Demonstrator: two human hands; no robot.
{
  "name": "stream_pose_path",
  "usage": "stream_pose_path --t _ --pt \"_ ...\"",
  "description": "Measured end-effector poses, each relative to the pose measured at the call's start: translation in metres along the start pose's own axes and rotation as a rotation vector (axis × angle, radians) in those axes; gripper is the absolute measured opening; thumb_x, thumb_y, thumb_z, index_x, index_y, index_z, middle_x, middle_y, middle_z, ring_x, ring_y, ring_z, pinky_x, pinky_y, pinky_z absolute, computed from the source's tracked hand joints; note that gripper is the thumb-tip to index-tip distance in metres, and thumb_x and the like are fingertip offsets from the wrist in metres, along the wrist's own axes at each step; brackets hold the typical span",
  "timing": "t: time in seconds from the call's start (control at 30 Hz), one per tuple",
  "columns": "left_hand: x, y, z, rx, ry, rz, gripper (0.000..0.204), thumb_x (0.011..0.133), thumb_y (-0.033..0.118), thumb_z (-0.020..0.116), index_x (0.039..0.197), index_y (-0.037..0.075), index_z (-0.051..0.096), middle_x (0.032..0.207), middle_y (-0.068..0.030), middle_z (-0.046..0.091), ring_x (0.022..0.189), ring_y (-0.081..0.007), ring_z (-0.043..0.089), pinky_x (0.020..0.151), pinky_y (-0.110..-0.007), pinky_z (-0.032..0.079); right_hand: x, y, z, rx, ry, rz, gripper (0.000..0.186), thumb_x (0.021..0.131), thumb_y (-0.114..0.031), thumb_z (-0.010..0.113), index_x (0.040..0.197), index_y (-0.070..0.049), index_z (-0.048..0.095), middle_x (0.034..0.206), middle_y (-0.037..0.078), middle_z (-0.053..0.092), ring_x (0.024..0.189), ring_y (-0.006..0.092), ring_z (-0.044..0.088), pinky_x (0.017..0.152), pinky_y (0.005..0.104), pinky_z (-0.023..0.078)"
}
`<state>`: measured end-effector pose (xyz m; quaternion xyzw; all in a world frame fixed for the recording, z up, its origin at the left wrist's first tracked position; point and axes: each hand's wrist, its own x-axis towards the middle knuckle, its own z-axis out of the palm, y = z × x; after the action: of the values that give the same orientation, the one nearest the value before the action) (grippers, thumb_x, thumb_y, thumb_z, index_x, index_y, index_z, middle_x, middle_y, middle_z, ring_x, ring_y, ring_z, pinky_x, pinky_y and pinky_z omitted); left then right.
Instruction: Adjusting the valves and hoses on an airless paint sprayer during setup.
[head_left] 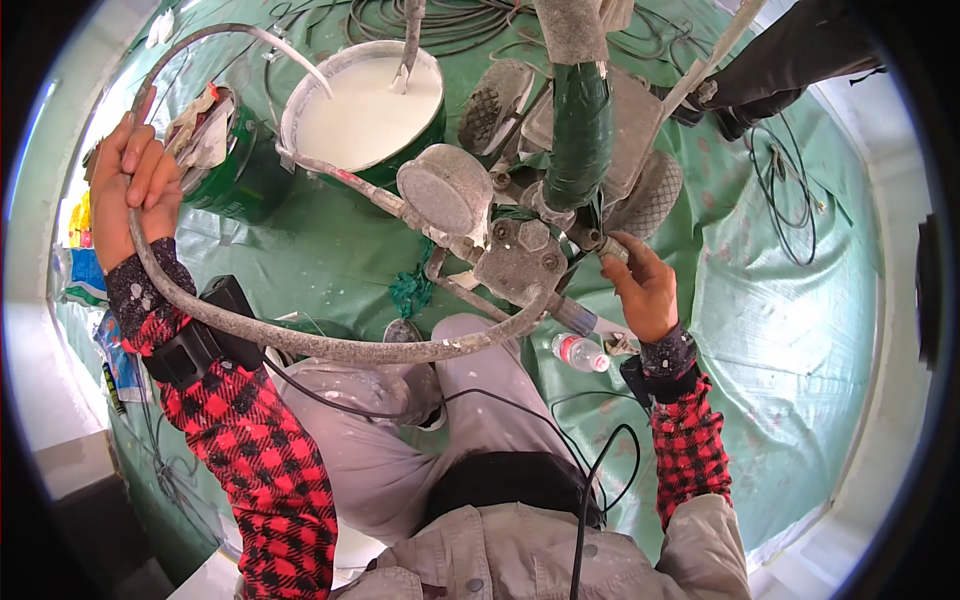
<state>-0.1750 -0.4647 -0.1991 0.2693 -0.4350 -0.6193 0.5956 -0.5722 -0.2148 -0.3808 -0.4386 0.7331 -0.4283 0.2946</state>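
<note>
Green sheeting (330, 250) covers the floor under a spattered machine (520, 270) and a bucket (436, 135) of white liquid. Between them loops a grey hose (330, 347), the left hand (138, 178) curled round it; the right hand (645, 288) pinches a small knob (613, 249) on the machine. Adjusting seems underway, calling for a steady hose.

Indoor painting site, by the look of it: green plastic sheeting (770, 350) spread underfoot; open bucket (428, 138) of white, paint-like liquid (365, 120), upper left; wheeled, pale-spattered pump machine (518, 270), centre; coiled hoses (470, 22), top edge.
</note>
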Motion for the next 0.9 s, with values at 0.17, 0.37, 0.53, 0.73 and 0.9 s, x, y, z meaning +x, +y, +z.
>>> stream_pose_path --t 0.17,0.37,0.53,0.73,0.9 --pt "-0.007 0.004 0.004 0.011 0.018 0.005 0.038 0.099 0.005 0.035 0.132 -0.014 0.032 0.063 -0.0002 0.036 0.04 -0.0036 0.026 0.035 -0.018 0.024 0.0 0.0 0.002 0.006 0.009 -0.024 0.033 0.086 -0.019 0.065 0.114 -0.003 0.061 0.07 0.003 0.058 0.063 0.0073 0.048 0.057 0.0237 0.042" --pt "-0.012 0.006 0.008 -0.015 0.021 -0.027 0.038 0.098 0.005 0.035 0.132 -0.013 0.032 0.063 0.0003 0.036 0.04 -0.0037 0.026 0.034 -0.018 0.024 0.003 -0.001 0.001 0.014 0.013 -0.044 0.033 0.086 -0.018 0.065 0.114 -0.002 0.061 0.075 0.006 0.062 0.066 0.0082 0.053 0.06 0.0243 0.044" --pt "-0.013 0.005 0.007 -0.023 0.022 -0.032 0.039 0.098 0.006 0.035 0.132 -0.013 0.032 0.062 0.0004 0.036 0.04 -0.0038 0.026 0.034 -0.018 0.024 0.006 -0.002 0.0 0.037 0.015 -0.079 0.033 0.085 -0.017 0.066 0.114 -0.001 0.061 0.078 0.008 0.065 0.07 0.0084 0.056 0.064 0.0251 0.046" --pt "-0.022 0.005 0.004 -0.035 -0.028 -0.051 0.034 0.097 0.006 0.043 0.125 -0.013 0.039 0.062 0.0017 0.036 0.041 -0.0032 0.027 0.036 -0.019 0.024 0.007 0.001 0.005 0.049 -0.016 -0.056 0.033 0.085 -0.016 0.065 0.114 0.0 0.06 0.08 0.007 0.066 0.073 0.0081 0.057 0.066 0.0242 0.046" --pt "-0.013 0.003 -0.003 0.001 0.003 -0.021 0.039 0.099 0.006 0.031 0.133 -0.013 0.031 0.063 0.0005 0.036 0.04 -0.0042 0.026 0.038 -0.02 0.026 0.009 0.001 0.007 0.122 0.012 -0.046 0.034 0.087 -0.017 0.065 0.116 0.0 0.06 0.083 0.002 0.065 0.074 0.0077 0.057 0.067 0.0226 0.045"
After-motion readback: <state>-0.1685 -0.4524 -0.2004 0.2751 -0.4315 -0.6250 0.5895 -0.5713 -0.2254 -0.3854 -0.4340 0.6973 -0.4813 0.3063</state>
